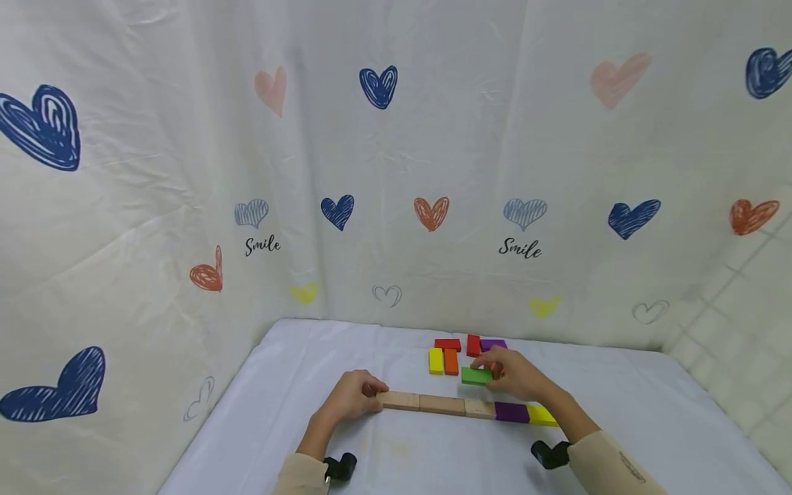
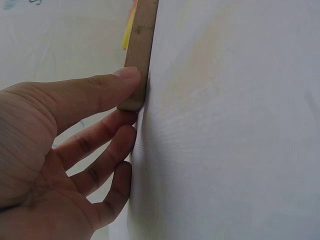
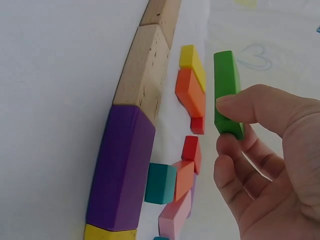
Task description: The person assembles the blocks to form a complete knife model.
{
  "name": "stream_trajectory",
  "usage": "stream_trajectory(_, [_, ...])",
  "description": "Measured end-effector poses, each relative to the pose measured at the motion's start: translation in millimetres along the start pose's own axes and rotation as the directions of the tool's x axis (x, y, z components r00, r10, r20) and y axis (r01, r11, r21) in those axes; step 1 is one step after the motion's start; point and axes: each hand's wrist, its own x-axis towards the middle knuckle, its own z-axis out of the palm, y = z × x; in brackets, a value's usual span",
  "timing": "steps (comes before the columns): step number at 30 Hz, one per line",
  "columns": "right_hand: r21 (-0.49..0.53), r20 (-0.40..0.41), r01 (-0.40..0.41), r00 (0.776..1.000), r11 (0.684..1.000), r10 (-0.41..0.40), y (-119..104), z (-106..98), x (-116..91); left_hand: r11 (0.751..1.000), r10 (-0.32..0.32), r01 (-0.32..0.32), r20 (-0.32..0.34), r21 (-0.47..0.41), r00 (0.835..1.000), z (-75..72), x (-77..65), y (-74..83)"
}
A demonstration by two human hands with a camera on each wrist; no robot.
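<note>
I see a curtained-off table corner, home or studio I cannot tell: white cloth (image 1: 470, 151) with hearts (image 1: 431, 214) across the upper frame, white-covered table (image 1: 452, 450) lower centre.

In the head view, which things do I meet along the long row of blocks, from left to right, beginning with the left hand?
Left hand → first plain wooden block → second plain wooden block → third plain wooden block → purple block → yellow block.
</note>
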Motion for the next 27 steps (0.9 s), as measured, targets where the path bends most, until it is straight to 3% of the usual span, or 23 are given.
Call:
stream_trajectory(13, [0.062,0.031,0.047,0.998,0.997,-0.049,0,14,-25,1.000,0.022,-0.022,-0.001,0.013,1.000,0.5,2.4,0.8])
stream_trajectory(22, [0.154,0.098,0.017,0.995,0.988,-0.032,-4,35,-30,1.000,0.017,-0.017,0.002,0.014,1.000,-0.3,2.4,-0.2])
stream_trajectory(27, [0.149,0.111,-0.009,0.994,0.989,-0.008,-10,44,-32,1.000,0.004,-0.004,0.004,0.006,1.000,1.0,2.2,-1.5])
